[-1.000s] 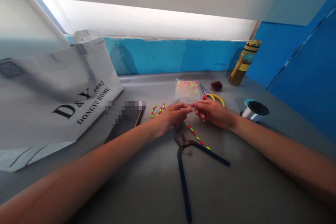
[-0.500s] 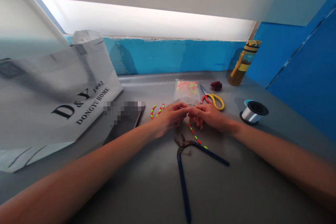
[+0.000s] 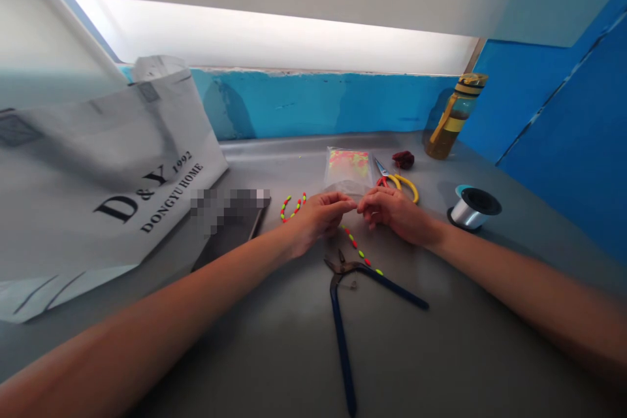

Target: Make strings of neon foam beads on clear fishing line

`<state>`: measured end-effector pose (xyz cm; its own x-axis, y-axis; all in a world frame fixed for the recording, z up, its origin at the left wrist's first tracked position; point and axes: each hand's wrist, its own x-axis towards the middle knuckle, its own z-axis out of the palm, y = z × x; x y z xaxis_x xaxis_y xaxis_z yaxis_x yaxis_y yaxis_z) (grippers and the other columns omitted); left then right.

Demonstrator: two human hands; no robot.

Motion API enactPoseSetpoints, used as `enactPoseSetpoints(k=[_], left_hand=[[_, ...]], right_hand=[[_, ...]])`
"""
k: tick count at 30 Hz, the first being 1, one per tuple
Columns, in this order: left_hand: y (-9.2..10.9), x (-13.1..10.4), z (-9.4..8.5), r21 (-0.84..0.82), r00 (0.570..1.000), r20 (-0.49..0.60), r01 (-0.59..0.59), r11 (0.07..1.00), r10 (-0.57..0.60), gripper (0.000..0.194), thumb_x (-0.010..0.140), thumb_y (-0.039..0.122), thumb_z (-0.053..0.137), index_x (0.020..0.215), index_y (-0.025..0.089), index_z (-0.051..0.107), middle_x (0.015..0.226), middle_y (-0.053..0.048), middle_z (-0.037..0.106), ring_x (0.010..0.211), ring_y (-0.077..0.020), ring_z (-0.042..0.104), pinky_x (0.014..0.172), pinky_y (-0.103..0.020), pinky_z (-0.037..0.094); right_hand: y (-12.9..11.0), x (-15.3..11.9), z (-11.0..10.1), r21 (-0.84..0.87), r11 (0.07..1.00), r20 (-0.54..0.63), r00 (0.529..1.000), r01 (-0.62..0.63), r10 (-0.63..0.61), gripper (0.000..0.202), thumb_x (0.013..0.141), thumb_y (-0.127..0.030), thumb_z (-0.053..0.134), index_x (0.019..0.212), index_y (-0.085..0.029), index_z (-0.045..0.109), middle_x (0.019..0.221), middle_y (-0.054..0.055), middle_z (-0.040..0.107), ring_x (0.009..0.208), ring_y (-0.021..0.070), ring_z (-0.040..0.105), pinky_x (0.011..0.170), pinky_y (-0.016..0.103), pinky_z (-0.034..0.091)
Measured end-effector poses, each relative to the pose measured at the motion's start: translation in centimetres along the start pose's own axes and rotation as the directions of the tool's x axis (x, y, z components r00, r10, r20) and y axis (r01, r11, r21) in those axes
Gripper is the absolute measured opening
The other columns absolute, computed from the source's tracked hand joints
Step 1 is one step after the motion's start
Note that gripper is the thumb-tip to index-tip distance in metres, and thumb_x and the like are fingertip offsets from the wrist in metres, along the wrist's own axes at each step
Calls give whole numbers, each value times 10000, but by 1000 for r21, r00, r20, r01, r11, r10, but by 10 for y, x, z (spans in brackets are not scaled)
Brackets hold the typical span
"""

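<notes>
My left hand (image 3: 323, 215) is closed in a pinch, its fingertips beside those of my right hand (image 3: 389, 212). The right fingers are also curled together; what lies between the fingertips of either hand is too small to make out. A string of red and yellow-green beads (image 3: 361, 253) runs from under my left hand towards the pliers, and another beaded stretch (image 3: 284, 210) curls to the left of that hand. Blue-handled pliers (image 3: 347, 268) lie spread just below. Behind the hands rests a clear bag of pink and yellow beads (image 3: 349, 163).
Scissors with red and yellow handles (image 3: 405, 184) lie beyond my right hand, near a dark red bundle (image 3: 403, 159). At the right are a wire spool (image 3: 473, 210) and a bottle (image 3: 453, 119). A dark device (image 3: 230, 225) and a large white bag (image 3: 147, 176) occupy the left.
The fingertips have parted slightly, with my right hand's fingers shifted and more curled. The bead string near the pliers has moved a little to the left.
</notes>
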<state>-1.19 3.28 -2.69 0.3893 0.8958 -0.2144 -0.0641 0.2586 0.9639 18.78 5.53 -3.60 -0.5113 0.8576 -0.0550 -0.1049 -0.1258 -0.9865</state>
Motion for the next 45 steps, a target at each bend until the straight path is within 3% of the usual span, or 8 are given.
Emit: enactPoseSetpoints(k=[4, 8, 14, 26, 34, 38, 45], left_hand=[[0, 1, -1, 6, 999, -19, 46, 999, -46, 250, 754, 403, 753, 789, 204, 605, 547, 77, 317, 447, -67, 217, 442, -254, 105], [2, 0, -1, 49, 998, 6, 65, 997, -65, 258, 764, 421, 749, 838, 203, 633, 569, 70, 328, 455, -67, 234, 437, -248, 115], [3, -1, -1, 88, 996, 27, 87, 992, -89, 293, 766, 452, 747, 876, 199, 647, 572, 72, 322, 458, -69, 220, 436, -258, 79], [3, -2, 0, 96, 997, -6, 74, 993, -74, 226, 771, 407, 731, 796, 194, 660, 569, 60, 325, 463, -71, 241, 423, -254, 100], [1, -1, -1, 45, 998, 2, 58, 997, -58, 231, 748, 391, 743, 800, 192, 638, 576, 66, 332, 459, -67, 236, 417, -242, 102], [1, 0, -1, 18, 999, 9, 41, 999, -41, 246, 737, 391, 750, 778, 190, 613, 573, 72, 329, 456, -63, 236, 412, -229, 109], [2, -2, 1, 5, 1000, -20, 21, 1000, -21, 261, 733, 379, 754, 748, 182, 583, 568, 64, 362, 452, -57, 259, 405, -212, 136]], right_hand=[[1, 1, 0, 110, 994, -60, 998, 18, -12, 114, 795, -212, 603, 767, -178, 708, 823, 44, 634, 712, 139, 555, 602, 267, 471], [-2, 0, -1, 141, 990, -19, 1000, 15, -12, 123, 770, -173, 590, 676, -165, 670, 984, 65, 665, 769, 136, 565, 619, 257, 469], [1, 4, -5, 121, 992, 3, 999, -41, 41, 181, 820, -243, 588, 873, -135, 723, 696, 37, 642, 627, 131, 578, 574, 251, 471], [-5, 1, -3, -11, 997, 62, 996, -70, 70, 161, 832, -255, 582, 731, -149, 649, 744, 26, 655, 460, 68, 484, 389, 182, 394], [-4, 4, -14, 195, 975, 112, 990, -109, 88, 231, 851, -307, 537, 806, -135, 685, 749, 61, 697, 490, 96, 542, 435, 214, 439], [-4, 3, -12, 51, 993, 116, 989, -103, 96, 124, 799, -224, 653, 897, -151, 676, 760, 20, 679, 499, 71, 532, 433, 182, 423], [-5, 0, -6, -216, 975, 181, 979, -57, 98, 236, 838, -378, 689, 793, -148, 661, 744, 12, 644, 513, 63, 508, 430, 182, 389]])
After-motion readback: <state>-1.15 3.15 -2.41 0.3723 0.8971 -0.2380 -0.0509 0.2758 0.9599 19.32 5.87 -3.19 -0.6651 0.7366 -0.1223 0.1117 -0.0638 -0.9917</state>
